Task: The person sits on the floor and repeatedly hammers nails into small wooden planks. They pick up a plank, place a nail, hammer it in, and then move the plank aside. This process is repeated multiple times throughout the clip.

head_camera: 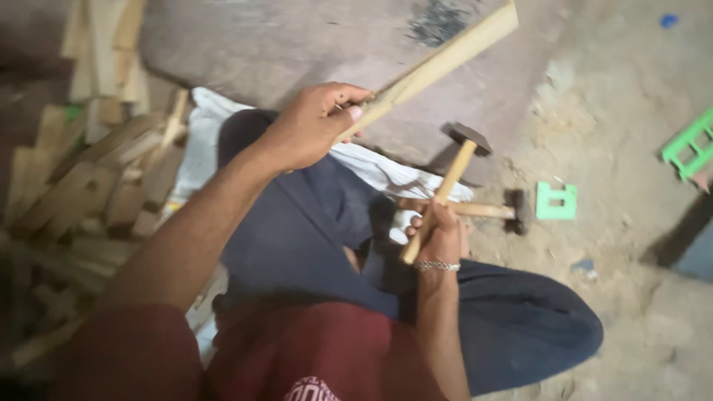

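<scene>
The person is sitting on the floor. The right hand (440, 232) is wrapping its grip tight around a hammer (445, 186), held just over the lap. The left hand (310, 125) is gripping a long wooden stick (438, 63), raised higher up. Another hammer (486, 211) is lying on the dirt floor (609, 171) behind.

The wood strip (438, 63) sits in the left hand (308, 130), above the hammer (444, 189) in the right hand (440, 236); 1 second hammer (483, 210) lies just behind, wood scraps (89, 186) left.
</scene>
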